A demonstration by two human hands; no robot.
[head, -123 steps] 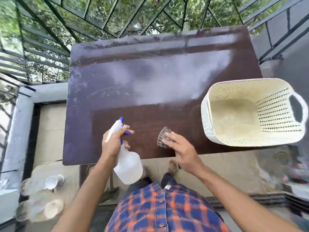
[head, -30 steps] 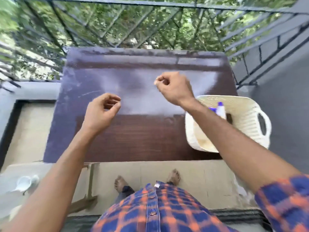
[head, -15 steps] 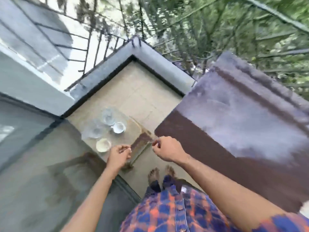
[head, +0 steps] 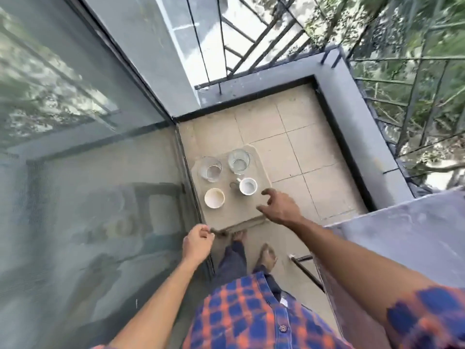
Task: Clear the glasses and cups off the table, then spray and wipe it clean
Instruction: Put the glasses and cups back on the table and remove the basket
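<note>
Blue-and-orange checked shirt [head: 251,313], dark trousers [head: 232,259]

Two clear glasses [head: 210,169], two white cups [head: 247,186], upright

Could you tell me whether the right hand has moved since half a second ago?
Yes. The right hand has reached forward past the near edge of the tray, towards the white mug.

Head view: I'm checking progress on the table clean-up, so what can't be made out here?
Table: head view, cut off by the right edge; most of its top is unseen.
Glasses: head view, small and blurred; any liquid inside cannot be told.
Left hand: head view, curled beside the tray corner; blur hides whether its grip holds anything.
</note>
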